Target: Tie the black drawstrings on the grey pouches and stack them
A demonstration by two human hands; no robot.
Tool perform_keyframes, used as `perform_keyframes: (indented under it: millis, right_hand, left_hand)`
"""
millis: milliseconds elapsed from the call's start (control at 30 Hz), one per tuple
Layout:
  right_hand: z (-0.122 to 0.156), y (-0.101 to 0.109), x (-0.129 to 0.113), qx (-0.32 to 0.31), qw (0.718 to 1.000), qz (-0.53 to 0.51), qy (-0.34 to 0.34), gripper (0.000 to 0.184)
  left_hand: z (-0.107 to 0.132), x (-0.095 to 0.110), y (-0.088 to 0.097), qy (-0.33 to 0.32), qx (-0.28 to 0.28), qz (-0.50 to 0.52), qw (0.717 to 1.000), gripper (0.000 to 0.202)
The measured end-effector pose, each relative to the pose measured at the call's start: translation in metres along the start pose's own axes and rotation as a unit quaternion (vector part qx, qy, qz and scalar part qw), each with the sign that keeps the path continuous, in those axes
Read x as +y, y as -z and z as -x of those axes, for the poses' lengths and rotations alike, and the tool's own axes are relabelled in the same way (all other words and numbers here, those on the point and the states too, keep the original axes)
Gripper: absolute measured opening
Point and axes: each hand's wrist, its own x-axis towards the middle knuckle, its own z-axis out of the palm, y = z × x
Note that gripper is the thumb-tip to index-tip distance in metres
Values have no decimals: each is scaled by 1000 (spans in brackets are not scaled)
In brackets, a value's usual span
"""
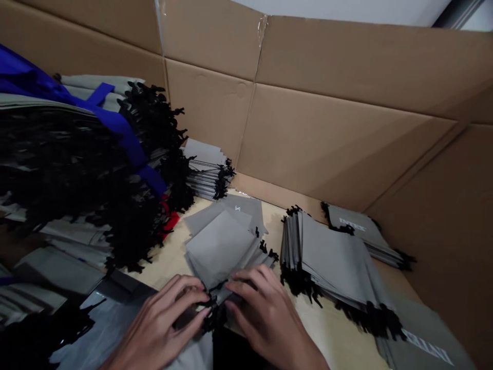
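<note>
My left hand [165, 318] and my right hand [265, 313] meet at the near edge of a small loose pile of grey drawstring pouches [223, 244] on the table. Both sets of fingers are curled and pinch the black cords and near edge of the nearest pouch [215, 298]. The pouches fan out away from me, flat and overlapping.
A tall heap of grey pouches with black cords [77, 169] and a blue strap [127, 139] fills the left. Neat stacks lie at back centre [206, 169] and to the right [331, 257], [362, 231]. Brown cardboard walls [327, 128] enclose the back and right.
</note>
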Motion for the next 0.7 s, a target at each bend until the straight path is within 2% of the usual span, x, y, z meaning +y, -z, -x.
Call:
perform_keyframes:
  millis: [133,300,400,467,567,633,700]
  right_hand:
    - [5,-12,-11,29,998,38,32,20]
    - [12,-28,-11,79,992,80,56,14]
    - [19,-32,-7,98,991,71,57,14]
    - [24,-33,-5,113,990,57,59,15]
    - [28,-36,-1,146,986,37,66,17]
    - [28,-39,2,170,983,24,68,17]
    - [28,-42,6,191,979,15,67,16]
  left_hand:
    - [0,7,-2,35,-3,63,997,13]
    - [3,14,-8,93,-10,143,985,14]
    - [5,19,-5,158,-31,178,971,12]
    - [7,19,-5,223,-54,212,950,23]
    - [8,18,-12,307,-87,287,903,46]
    - [8,16,-20,334,-89,338,875,55]
    - [6,17,-27,347,-91,374,855,55]
